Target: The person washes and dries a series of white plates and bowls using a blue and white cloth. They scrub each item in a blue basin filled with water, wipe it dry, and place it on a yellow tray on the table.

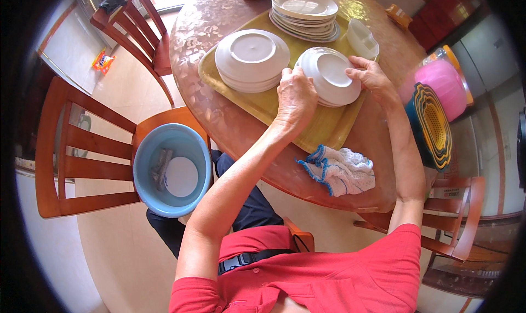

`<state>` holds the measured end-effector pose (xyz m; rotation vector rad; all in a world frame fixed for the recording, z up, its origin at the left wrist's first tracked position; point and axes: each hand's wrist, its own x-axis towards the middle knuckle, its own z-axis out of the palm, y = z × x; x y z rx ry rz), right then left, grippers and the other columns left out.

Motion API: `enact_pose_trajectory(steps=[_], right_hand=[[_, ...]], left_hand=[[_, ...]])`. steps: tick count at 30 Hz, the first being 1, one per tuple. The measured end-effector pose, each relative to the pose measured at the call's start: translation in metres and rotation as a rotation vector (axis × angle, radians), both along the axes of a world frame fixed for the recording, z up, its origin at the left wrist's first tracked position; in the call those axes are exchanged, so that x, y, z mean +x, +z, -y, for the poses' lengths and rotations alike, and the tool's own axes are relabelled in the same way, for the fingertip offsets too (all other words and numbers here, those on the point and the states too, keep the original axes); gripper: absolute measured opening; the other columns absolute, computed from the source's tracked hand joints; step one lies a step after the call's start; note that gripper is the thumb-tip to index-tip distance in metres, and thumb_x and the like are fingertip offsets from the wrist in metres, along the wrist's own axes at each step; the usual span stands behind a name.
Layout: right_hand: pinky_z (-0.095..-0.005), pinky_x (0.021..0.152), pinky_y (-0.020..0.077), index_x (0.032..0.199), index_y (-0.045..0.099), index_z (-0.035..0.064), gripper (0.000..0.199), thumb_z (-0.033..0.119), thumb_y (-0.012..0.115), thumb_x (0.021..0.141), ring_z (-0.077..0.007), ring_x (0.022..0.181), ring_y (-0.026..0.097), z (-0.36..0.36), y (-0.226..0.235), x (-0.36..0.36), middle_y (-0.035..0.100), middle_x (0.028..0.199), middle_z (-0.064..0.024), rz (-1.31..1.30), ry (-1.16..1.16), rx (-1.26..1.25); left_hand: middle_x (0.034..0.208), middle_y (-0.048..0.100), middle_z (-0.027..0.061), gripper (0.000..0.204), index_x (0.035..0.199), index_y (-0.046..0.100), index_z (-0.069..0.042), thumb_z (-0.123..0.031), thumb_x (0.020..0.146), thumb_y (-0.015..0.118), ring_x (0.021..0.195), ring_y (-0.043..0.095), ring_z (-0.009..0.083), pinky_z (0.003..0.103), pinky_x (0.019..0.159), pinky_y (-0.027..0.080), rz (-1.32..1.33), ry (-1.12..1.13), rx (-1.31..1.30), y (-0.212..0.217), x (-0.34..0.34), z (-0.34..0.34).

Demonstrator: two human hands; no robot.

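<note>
A short stack of small white dishes [329, 66] lies upside down on the yellow tray [334, 128]. My left hand [297, 96] is closed at its left edge with the fingers curled against the rim. On the other side, my right hand [375, 78] grips the rim, thumb on top of the uppermost dish. Its other fingertips are partly hidden. To the left on the tray stands a stack of larger upturned white plates [253, 47]. Behind are a pile of upright plates [304, 6] and a white scalloped dish [361, 39].
A crumpled white cloth with blue edging [345, 170] lies near the table's front edge. At left, a blue basin [147, 195] with a white round piece inside sits on a wooden chair [98, 140]. Nested yellow and dark-teal baskets [433, 124] and a pink bowl [442, 88] stand at right.
</note>
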<state>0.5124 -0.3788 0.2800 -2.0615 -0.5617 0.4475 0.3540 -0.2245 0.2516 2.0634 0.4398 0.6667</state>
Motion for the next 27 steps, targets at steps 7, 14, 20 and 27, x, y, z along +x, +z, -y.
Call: enact_pose_trajectory(steps=[7, 14, 20, 27], right_hand=[[-0.0279, 0.092, 0.0361, 0.128, 0.036, -0.0104, 0.069, 0.021, 0.067, 0.074, -0.0209, 0.109, 0.048, -0.004, -0.003, -0.002, 0.052, 0.118, -0.0166, 0.009, 0.021, 0.046], [-0.0266, 0.096, 0.0324, 0.128, 0.034, -0.0121, 0.065, 0.017, 0.058, 0.075, -0.0202, 0.11, 0.047, -0.009, -0.005, 0.0, 0.052, 0.117, -0.0177, 0.032, 0.022, 0.0], [-0.0262, 0.095, 0.033, 0.129, 0.03, -0.0131, 0.07, 0.022, 0.055, 0.075, -0.0197, 0.109, 0.048, -0.013, -0.006, -0.002, 0.05, 0.119, -0.0172, 0.112, -0.014, -0.061], [-0.0263, 0.093, 0.0351, 0.13, 0.03, -0.0122, 0.071, 0.024, 0.057, 0.075, -0.0199, 0.108, 0.048, -0.016, -0.005, -0.009, 0.049, 0.121, -0.0164, 0.09, -0.015, -0.008]], left_hand=[[0.088, 0.054, 0.0223, 0.016, 0.085, 0.055, 0.003, -0.011, 0.08, 0.056, 0.084, 0.055, 0.0382, 0.044, 0.075, 0.044, 0.038, 0.065, -0.038, -0.007, 0.001, 0.003], [0.079, 0.057, 0.0194, 0.016, 0.084, 0.055, 0.003, -0.012, 0.079, 0.058, 0.077, 0.057, 0.0353, 0.044, 0.071, 0.044, 0.117, 0.12, -0.04, -0.018, 0.006, 0.003], [0.076, 0.058, 0.0183, 0.018, 0.083, 0.056, 0.003, -0.013, 0.078, 0.061, 0.075, 0.057, 0.0344, 0.043, 0.069, 0.045, 0.16, 0.104, -0.076, -0.02, 0.008, 0.002], [0.086, 0.056, 0.0199, 0.026, 0.098, 0.054, 0.005, -0.013, 0.079, 0.059, 0.078, 0.057, 0.0362, 0.044, 0.07, 0.046, 0.174, 0.054, -0.035, -0.015, -0.004, 0.0]])
